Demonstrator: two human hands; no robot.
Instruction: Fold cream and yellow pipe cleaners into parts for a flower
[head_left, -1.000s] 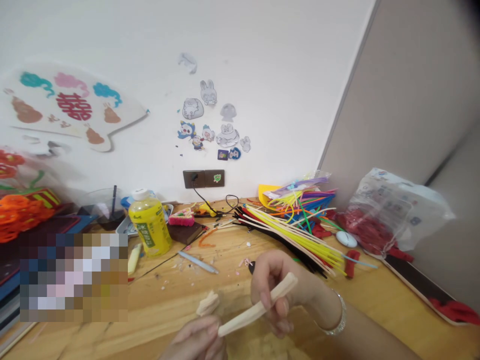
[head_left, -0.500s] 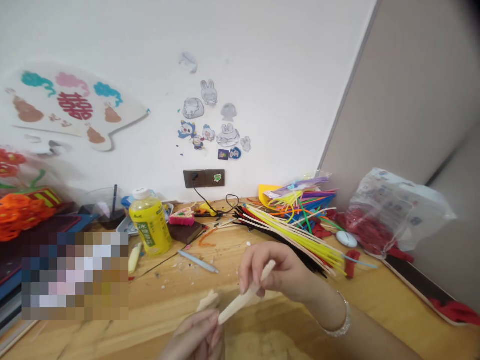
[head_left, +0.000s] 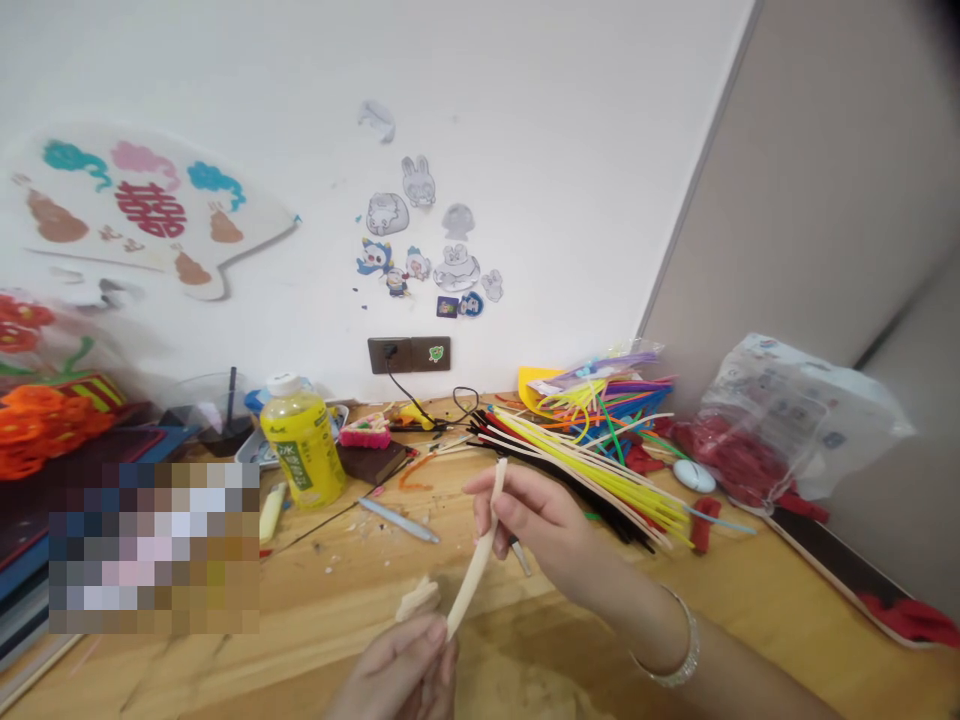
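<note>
Fingers (head_left: 431,632) of both hands are closed in a pinch on one pale strip (head_left: 478,572), the left hand (head_left: 396,668) gripping its near end and the right hand (head_left: 553,530) gripping it close to the far one. Beneath them spreads the wooden surface (head_left: 322,590), the broadest thing within reach. A wide fan of coloured stems (head_left: 600,465) lies beyond the right hand, and a clear plastic bag (head_left: 810,410) with red material showing in it sits farther to the right. The yellow bottle (head_left: 300,455) stands upright on the left, well apart from either hand. Held between the hands, the strip slants up and away from the person, bowed slightly, with a short end poking out past the right thumb; whether it is one piece or several laid together cannot be told. The step in hand looks like shaping or smoothing it along its length. Any further handling seems to call for a firm hold by the left hand and a light, even pinch by the right, so that the strip does not kink. A slim pen (head_left: 399,520) lies farther back on the surface. Smaller again, a crumpled pale piece (head_left: 418,598) rests just beyond the left hand.
</note>
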